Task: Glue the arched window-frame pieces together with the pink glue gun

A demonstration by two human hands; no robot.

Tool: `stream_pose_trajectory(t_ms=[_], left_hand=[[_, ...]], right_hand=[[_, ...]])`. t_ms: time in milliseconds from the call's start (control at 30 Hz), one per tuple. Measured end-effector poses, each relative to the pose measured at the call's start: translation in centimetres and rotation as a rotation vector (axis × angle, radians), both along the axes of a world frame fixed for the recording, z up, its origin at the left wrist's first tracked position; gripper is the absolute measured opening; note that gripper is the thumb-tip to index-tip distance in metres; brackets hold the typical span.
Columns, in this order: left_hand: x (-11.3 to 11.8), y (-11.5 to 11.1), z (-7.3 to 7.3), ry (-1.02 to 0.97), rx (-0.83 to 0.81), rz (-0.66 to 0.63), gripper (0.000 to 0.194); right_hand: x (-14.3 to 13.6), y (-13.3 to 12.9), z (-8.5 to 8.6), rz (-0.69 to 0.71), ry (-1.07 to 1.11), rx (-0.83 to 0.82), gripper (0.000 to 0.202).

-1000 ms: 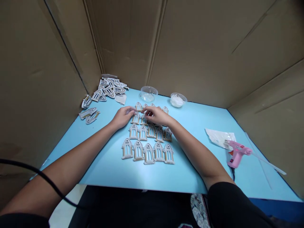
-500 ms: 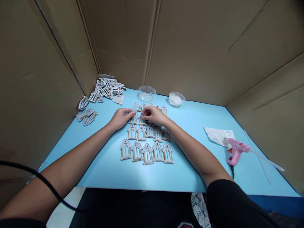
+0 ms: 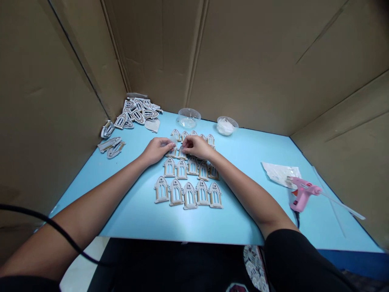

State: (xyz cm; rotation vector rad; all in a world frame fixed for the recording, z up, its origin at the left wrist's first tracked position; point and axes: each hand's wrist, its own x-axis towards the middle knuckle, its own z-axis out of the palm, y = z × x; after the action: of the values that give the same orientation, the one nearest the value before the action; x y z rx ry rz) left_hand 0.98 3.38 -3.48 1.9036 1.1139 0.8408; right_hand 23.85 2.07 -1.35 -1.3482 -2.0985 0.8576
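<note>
Far left, blue tabletop (image 3: 133, 211): two loose arched pieces (image 3: 114, 148) lie near the cardboard wall (image 3: 60, 81), another leaning group (image 3: 107, 129) just behind. Heap of white arched cutouts (image 3: 138, 111) in the back corner, overlapping at all angles. Left hand (image 3: 157, 151) over the left edge of the window-shaped pieces (image 3: 189, 189), thumb and fingers closed on a thin translucent piece (image 3: 173, 139). Pieces lie flat in rows between and below the hands, arches pointing away from the person; front row five, the row behind it also five, farther rows partly covered by the right hand (image 3: 199, 147). Its thumb and forefinger are drawn together over the pieces; cannot tell whether anything is between them. Behind the rows, a clear round tub (image 3: 189, 118); right of it, a second tub (image 3: 234, 123) holding white material (image 3: 225, 127). Far right, pink glue gun (image 3: 301, 195) on its side, nozzle over a white packet (image 3: 278, 173), translucent stick (image 3: 346, 207) protruding from its rear.
</note>
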Motion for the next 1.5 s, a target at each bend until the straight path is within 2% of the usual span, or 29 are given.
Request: stream_pose_trajectory(t_ms=[233,467,667,767,800,867,967,1133,1300,1500], left_hand=[[0.0,-0.1,0.1,-0.01,0.003,-0.026,0.055],[0.2,-0.6,0.5,-0.028,-0.02,-0.086,0.057],[0.9,-1.6,0.8,-0.023,-0.019,-0.145,0.045],[1.1,-1.8,0.7,-0.034,-0.003,-0.126,0.045],[1.0,-1.8,0.7,-0.037,0.005,-0.114,0.046],[1.0,-1.7,0.5,-0.039,0.02,-0.083,0.046],[0.9,-1.6,0.3,-0.028,0.033,-0.05,0.045],[1.0,-1.9,0.6,0.03,0.056,-0.066,0.045],[1.3,-2.6,1.2,0.112,0.107,-0.159,0.041],[1.6,-3.0,0.9,0.181,0.118,-0.223,0.035]], right_hand=[[-0.7,-1.2,0.7,-0.046,-0.094,0.145,0.025],[0.0,-0.6,1.8,0.007,0.022,0.08,0.018],[-0.3,-1.0,2.9,0.082,0.13,0.066,0.014],[1.1,-0.9,3.4,0.016,0.154,0.109,0.019],[1.8,-0.9,3.4,-0.046,0.166,0.121,0.022],[3.2,-0.8,2.9,-0.121,0.153,0.115,0.022],[4.7,-1.0,1.2,-0.154,0.125,0.109,0.017],[4.5,-1.2,-1.2,-0.175,0.133,0.083,0.019],[3.9,-1.1,-1.6,-0.173,0.127,0.091,0.016],[4.0,-1.4,-1.3,-0.18,0.076,0.127,0.011]])
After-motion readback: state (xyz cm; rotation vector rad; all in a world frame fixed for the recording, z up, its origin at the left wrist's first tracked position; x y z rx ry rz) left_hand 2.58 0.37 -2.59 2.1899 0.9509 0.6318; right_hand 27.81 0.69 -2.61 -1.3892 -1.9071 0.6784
